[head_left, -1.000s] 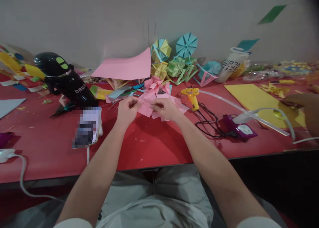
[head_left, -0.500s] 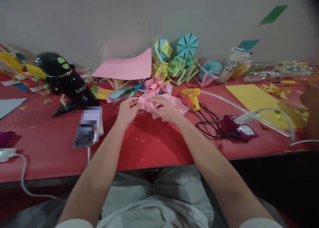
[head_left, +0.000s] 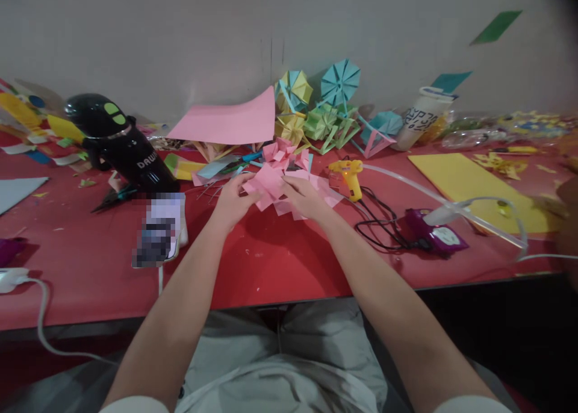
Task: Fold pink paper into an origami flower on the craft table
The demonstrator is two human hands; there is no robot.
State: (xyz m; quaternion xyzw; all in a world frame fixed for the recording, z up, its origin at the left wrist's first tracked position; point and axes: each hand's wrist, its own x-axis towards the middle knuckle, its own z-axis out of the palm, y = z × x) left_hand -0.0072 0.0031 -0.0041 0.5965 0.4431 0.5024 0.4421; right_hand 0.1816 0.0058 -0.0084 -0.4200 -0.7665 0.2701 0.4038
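Observation:
Between my two hands is a pink square of paper (head_left: 270, 182), tilted with one corner toward me. My left hand (head_left: 235, 201) is closed on its left edge, thumb and fingers pinching it. My right hand (head_left: 303, 196) grips the right edge, its fingertips on the paper. More pink paper squares (head_left: 326, 189) lie under and beside my right hand. Just behind my hands sits a heap of folded pink paper pieces (head_left: 284, 154).
A yellow hot glue gun (head_left: 350, 175) lies to the right, its black cord running to a purple power socket (head_left: 436, 232). On the left are a phone (head_left: 159, 229) and a leaning black bottle (head_left: 130, 148). Folded paper umbrellas (head_left: 340, 82) stand by the wall.
The pink paper between my hands now shows as a flatter, opened square. My left fingers have shifted slightly at its edge. At the far right, a blurred brown shape has moved down.

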